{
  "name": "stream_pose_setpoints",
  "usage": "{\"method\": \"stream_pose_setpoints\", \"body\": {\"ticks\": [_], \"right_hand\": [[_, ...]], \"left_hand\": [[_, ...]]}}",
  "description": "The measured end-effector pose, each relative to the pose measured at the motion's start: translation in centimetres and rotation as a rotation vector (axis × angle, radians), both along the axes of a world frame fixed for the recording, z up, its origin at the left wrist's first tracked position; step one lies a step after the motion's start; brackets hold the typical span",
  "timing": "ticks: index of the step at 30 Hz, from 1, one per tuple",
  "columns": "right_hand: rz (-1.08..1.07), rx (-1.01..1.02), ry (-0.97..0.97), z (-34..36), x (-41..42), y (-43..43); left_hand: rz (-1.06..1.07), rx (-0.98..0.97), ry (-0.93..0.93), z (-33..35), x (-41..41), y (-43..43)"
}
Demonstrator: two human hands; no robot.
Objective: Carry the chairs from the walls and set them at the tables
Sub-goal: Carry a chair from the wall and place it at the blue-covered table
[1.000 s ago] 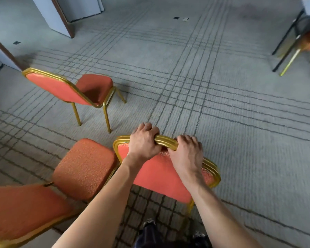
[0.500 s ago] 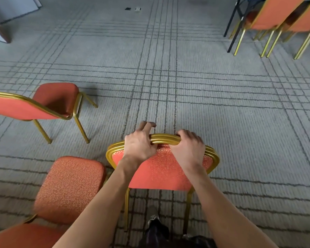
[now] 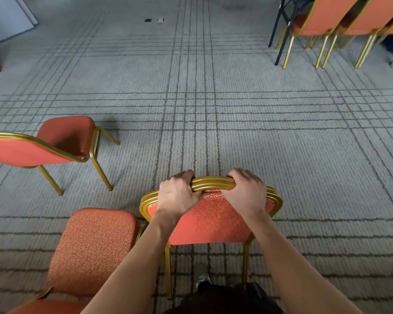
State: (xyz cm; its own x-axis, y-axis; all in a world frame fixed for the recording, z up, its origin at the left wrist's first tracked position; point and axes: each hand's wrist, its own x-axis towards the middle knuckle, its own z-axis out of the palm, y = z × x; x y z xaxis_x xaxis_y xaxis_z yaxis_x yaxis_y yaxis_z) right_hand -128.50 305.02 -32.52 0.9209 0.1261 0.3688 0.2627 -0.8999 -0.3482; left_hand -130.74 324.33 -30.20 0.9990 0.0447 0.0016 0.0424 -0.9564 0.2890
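Both hands are on the chair (image 3: 211, 220) right in front of the person: left hand (image 3: 177, 196) and right hand (image 3: 245, 196) side by side, fingers curled tight over the gold top rail of the backrest, a short stretch of rail showing between them. The chair faces away from the person, its orange back panel towards the camera and two gold rear legs dropping down below; whether its feet touch the floor cannot be told. Just beside its left edge sits a second chair (image 3: 91, 250), the padded seat nearly touching the gripped frame, so that side is tight. Further left a third chair (image 3: 66, 137) stands apart, its front legs splayed on the carpet (image 3: 281, 143). Straight ahead and to the right, wide open room: grey carpet crossed by dark grid lines runs clear up to the far end. Up there at the top right, three more chairs (image 3: 322, 14) line up with their backs this way, gold legs in a row, tucked behind the black legs of a table (image 3: 281, 30). That makes six chairs counted, one of them in hand. Two small floor sockets (image 3: 154, 19) sit in the carpet far ahead, and a pale wall panel (image 3: 7, 17) angles in at the top left corner. One shoe (image 3: 202, 279) shows beneath the held chair.
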Motion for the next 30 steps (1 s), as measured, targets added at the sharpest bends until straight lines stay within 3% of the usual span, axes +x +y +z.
{"method": "stream_pose_setpoints", "body": {"ticks": [6,14,20,30], "right_hand": [[-0.056,-0.106,0.071,0.5,0.0,0.6],[-0.016,-0.130,0.079,0.9,-1.0,0.3],[0.013,-0.080,0.072,1.4,0.1,-0.5],[-0.163,-0.083,-0.004,4.6,4.1,-6.7]], "left_hand": [[0.093,0.090,0.012,0.4,-0.2,-0.2],[0.100,0.050,0.016,-0.3,-1.2,-0.1],[0.048,0.039,-0.010,0.4,-0.1,-0.6],[-0.116,0.028,-0.050,4.0,7.1,-6.4]]}}
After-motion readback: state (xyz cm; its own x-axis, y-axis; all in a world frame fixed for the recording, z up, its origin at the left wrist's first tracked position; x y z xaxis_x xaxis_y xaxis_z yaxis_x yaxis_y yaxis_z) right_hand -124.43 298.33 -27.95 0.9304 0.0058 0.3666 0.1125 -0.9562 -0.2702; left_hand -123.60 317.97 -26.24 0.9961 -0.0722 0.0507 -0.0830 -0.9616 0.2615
